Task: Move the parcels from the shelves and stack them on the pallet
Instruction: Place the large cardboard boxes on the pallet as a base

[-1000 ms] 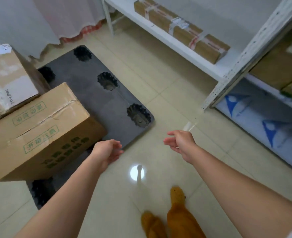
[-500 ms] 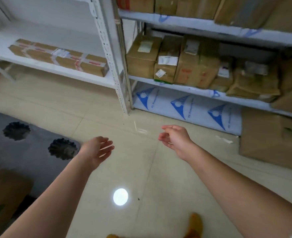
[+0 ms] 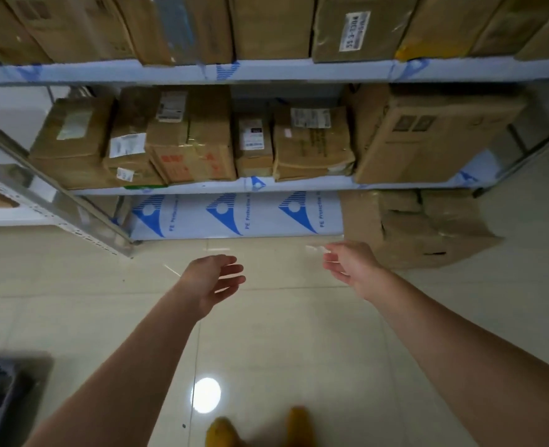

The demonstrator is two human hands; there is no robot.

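Several brown cardboard parcels [image 3: 198, 146] stand packed side by side on the lower shelf [image 3: 202, 188], with a large box [image 3: 428, 137] at its right end. More parcels [image 3: 266, 27] fill the shelf above. A corner of the dark pallet [image 3: 5, 382] shows at the lower left. My left hand [image 3: 213, 280] and my right hand [image 3: 350, 264] are stretched out over the floor in front of the lower shelf, both empty with fingers apart, well short of the parcels.
A crumpled cardboard box [image 3: 421, 230] sits on the floor under the shelf's right end. A white sheet with blue triangles [image 3: 234, 216] lines the bottom bay. A slanted metal shelf post [image 3: 56, 204] stands at left. My yellow shoes [image 3: 224, 430] show at the bottom edge.
My view has swung from the pallet and its stacked boxes round to face the shelves. Both empty hands stay extended in front and have come nearer the lower shelf.
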